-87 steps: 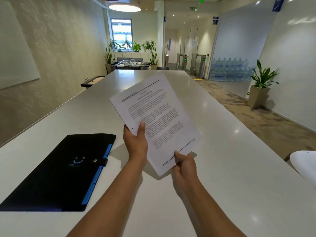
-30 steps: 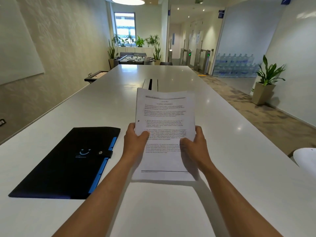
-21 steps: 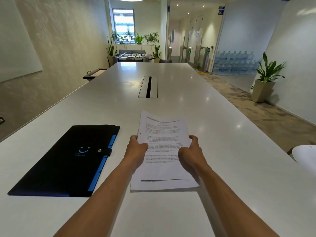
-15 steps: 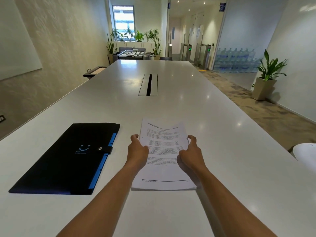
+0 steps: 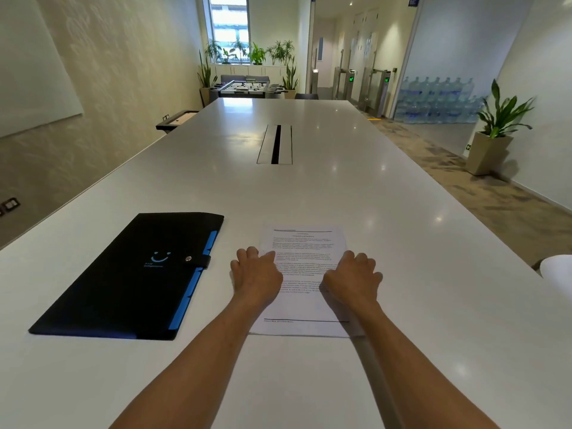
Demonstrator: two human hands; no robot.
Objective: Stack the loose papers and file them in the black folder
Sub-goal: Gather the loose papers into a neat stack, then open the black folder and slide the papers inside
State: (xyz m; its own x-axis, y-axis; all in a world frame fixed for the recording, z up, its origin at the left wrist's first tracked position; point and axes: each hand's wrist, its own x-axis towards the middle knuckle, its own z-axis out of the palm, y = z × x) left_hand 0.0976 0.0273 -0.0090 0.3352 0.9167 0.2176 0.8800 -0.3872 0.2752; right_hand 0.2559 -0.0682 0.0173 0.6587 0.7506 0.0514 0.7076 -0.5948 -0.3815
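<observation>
The papers [image 5: 305,274], held upright a moment ago, now lie squared on the worktop [image 5: 309,187] at lower centre; both hands, left hand [image 5: 257,278] and right hand [image 5: 353,281], rest loosely curled on their edges, gripping nothing; the closed black folder [image 5: 133,277] comes next.

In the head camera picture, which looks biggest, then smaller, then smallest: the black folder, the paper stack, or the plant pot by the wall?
1. black folder
2. paper stack, partly covered by both hands
3. plant pot, though it stands far off, so it looks smaller than it is
</observation>
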